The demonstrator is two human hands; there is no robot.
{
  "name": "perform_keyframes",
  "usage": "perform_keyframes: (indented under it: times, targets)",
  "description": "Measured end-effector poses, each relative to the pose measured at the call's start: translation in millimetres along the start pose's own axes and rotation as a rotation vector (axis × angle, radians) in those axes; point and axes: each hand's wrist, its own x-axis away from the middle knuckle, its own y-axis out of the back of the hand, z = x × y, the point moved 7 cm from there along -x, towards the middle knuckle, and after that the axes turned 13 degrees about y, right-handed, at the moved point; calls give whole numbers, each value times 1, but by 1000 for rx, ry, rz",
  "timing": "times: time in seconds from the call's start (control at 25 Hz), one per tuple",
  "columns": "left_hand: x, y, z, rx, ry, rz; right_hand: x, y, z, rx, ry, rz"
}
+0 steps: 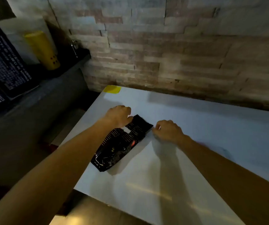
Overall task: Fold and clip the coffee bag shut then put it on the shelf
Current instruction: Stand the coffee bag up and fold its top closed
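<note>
Coffee bag (122, 142) flat on table (195, 127), long axis running from us toward our fingers. Left hand (118, 115) and right hand (167, 130) pinch its far top corners. No clip in sight.

The white tabletop (195, 127) is bare along its right side and toward its near edge, so a hand could pass freely there. A black coffee bag (122, 143) lies flat near the left edge, with the left hand (119, 115) at its far left corner and the right hand (167, 131) just beside its far right corner; both forearms cross the near half of the tabletop. A strip of yellow tape (112, 89) lies flat at the far left corner. The stone wall (179, 54) closes off the far edge. Left of the tabletop, a dark shelf (62, 73) is crowded: a yellow canister (44, 49) and black printed bags (5, 62) stand close together, leaving bare room only at its right end.
</note>
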Motion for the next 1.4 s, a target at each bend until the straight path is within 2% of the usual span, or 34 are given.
perform_keyframes:
  times: [0.28,0.52,0.68,0.88,1.08,1.4]
  targets:
    - [-10,-42,33,-25,102,99,-26,-41,-23,-304,-142,-91]
    - [-19,-68,48,35,163,105,-44,-62,-29,-322,-196,-62]
    - [-20,-79,48,140,178,159,-51,-67,-28,-410,-238,-96]
    - [-28,-81,53,409,263,159,-54,-81,-26,-733,-302,-161]
    - [-28,-73,61,586,355,105,-56,-73,-20,-892,-265,-228]
    - [-19,-60,65,895,371,100,-46,-34,-3,-817,-104,-297]
